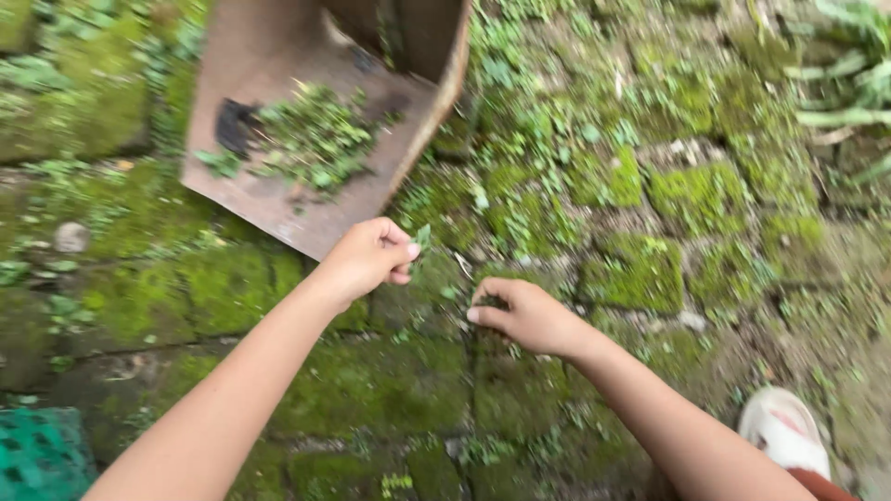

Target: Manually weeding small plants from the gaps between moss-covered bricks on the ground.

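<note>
Left hand (367,257) is pinching a small green weed sprig (423,236) near the rusty metal dustpan (278,199). Right hand (526,315) is curling its fingers, grip unclear, on the mossy brick paving (640,274).

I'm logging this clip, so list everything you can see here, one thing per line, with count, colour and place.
dustpan: one, brown, upper left, tilted on the paving
pulled weeds: one pile, green, inside the dustpan
mossy brick paving: green moss with small weeds in the joints, whole ground
mesh object: one, green, bottom left corner
sandal: one, white, bottom right
small weed sprig: one, green, pinched in the left hand
left hand: centre, near the dustpan's edge
right hand: centre, fingers down at the moss
</note>
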